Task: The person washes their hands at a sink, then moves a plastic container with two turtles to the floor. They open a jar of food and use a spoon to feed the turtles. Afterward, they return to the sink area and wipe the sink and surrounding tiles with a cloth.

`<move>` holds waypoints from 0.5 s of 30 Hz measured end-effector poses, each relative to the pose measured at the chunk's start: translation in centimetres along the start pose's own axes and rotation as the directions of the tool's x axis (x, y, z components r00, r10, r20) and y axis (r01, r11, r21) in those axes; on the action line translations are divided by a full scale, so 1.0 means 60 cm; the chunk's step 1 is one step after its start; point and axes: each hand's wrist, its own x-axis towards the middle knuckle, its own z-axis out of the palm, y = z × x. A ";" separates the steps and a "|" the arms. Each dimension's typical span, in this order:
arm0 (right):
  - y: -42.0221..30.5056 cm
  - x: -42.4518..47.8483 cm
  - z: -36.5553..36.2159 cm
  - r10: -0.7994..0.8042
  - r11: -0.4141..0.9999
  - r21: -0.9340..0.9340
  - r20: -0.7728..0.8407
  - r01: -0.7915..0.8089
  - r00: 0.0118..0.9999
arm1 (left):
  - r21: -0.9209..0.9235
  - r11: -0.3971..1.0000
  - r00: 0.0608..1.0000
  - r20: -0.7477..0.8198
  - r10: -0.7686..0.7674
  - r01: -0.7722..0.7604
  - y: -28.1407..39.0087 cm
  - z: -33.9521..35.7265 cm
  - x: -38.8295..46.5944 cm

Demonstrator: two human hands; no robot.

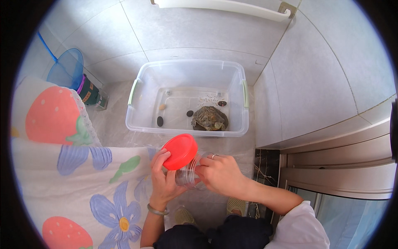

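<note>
My left hand (164, 180) holds a clear plastic jar (186, 176) tilted on its side, along with a red screw lid (181, 151) pinched above it. At the jar's mouth is my right hand (217, 171), a ring on one finger; its fingertips reach to the opening, and what they hold is hidden. Beyond both hands a turtle (210, 118) rests on a dark flat stone at the front right inside a clear plastic storage bin (186, 133). Small pellets (210, 99) lie scattered behind the turtle, near a dark stone (222, 103).
A floral cloth (124, 199) hangs along the left. Behind it stand a blue hand net (67, 67) and a dark green container (90, 93). Tiled walls rise behind and right of the bin; a white rail (224, 7) is mounted above. A door (339, 180) is at the right.
</note>
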 end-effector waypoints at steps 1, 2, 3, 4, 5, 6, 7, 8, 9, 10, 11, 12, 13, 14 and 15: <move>-0.002 0.001 0.002 0.016 1.000 -0.002 -0.057 -0.016 0.998 | -0.020 0.999 0.999 -0.010 -0.040 0.040 0.002 0.002 0.000; -0.007 0.003 0.006 0.033 0.999 -0.003 -0.113 -0.034 0.993 | -0.041 0.996 0.997 -0.019 -0.079 0.078 0.004 0.004 -0.001; -0.011 0.005 0.010 0.052 0.999 -0.003 -0.170 -0.053 0.984 | -0.064 0.991 0.993 -0.025 -0.117 0.116 0.006 0.006 -0.001; -0.013 0.007 0.013 0.031 0.997 -0.069 -0.198 -0.045 0.980 | -0.079 0.989 0.991 -0.036 -0.131 0.128 0.007 0.007 0.000; -0.015 0.008 0.015 0.007 0.990 -0.135 -0.225 -0.039 0.974 | -0.094 0.986 0.988 -0.047 -0.145 0.140 0.009 0.009 0.001; -0.016 0.009 0.017 -0.019 0.979 -0.201 -0.249 -0.033 0.968 | -0.109 0.982 0.985 -0.058 -0.160 0.153 0.009 0.010 0.002; -0.015 0.010 0.016 -0.032 0.970 -0.242 -0.190 -0.015 0.981 | -0.109 0.984 0.987 -0.057 -0.147 0.140 0.008 0.011 0.002; -0.014 0.012 0.013 -0.043 0.959 -0.282 -0.130 0.005 0.991 | -0.109 0.986 0.989 -0.057 -0.135 0.128 0.006 0.010 0.002; -0.016 0.014 0.011 -0.054 0.948 -0.318 -0.069 0.030 0.996 | -0.106 0.987 0.991 -0.057 -0.124 0.117 0.004 0.009 0.001; -0.016 0.013 0.007 -0.042 0.973 -0.230 -0.104 0.017 0.994 | -0.111 0.986 0.989 -0.057 -0.135 0.128 0.005 0.008 0.001; -0.016 0.008 0.000 -0.027 0.990 -0.140 -0.138 0.007 0.990 | -0.115 0.983 0.988 -0.057 -0.147 0.139 0.008 0.007 0.001; -0.016 0.006 -0.009 -0.012 0.999 -0.049 -0.167 0.004 0.986 | -0.119 0.981 0.985 -0.059 -0.162 0.154 0.011 0.005 0.002; -0.019 0.006 -0.020 0.025 0.998 -0.048 -0.167 -0.034 0.986 | -0.129 0.978 0.983 -0.066 -0.174 0.165 0.012 0.002 0.003; -0.023 0.008 -0.033 0.063 0.996 -0.047 -0.166 -0.072 0.984 | -0.139 0.975 0.980 -0.073 -0.187 0.175 0.013 0.000 0.004; -0.024 0.007 -0.040 0.105 0.992 -0.049 -0.167 -0.115 0.980 | -0.155 0.971 0.977 -0.079 -0.196 0.182 0.014 0.001 0.006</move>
